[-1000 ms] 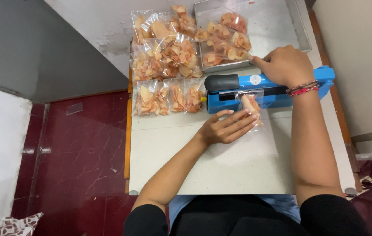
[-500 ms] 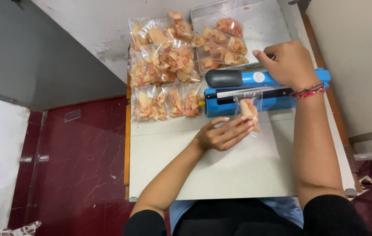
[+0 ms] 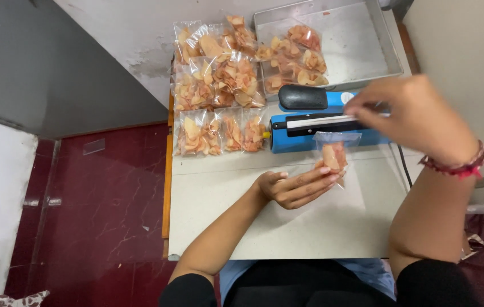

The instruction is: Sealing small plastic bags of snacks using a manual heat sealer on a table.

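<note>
Snack pouch at the blue heat sealer

Left hand (image 3: pixel 296 186) pinches a small clear snack pouch (image 3: pixel 334 154) just in front of the blue heat sealer (image 3: pixel 321 122), its top edge touching the sealing bar. Right hand (image 3: pixel 418 116), fingers curled, hovers over the sealer's arm; its grip cannot be told. Filled packets (image 3: pixel 219 85) lie left of the sealer.

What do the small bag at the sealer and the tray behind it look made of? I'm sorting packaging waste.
The small bag, held by the left hand, looks like thin clear glossy plastic film: the orange snacks show through it. The tray looks like brushed grey sheet metal, perhaps steel or aluminium, with a dull sheen and folded walls. The blue sealer casing could be painted metal or plastic.
</note>
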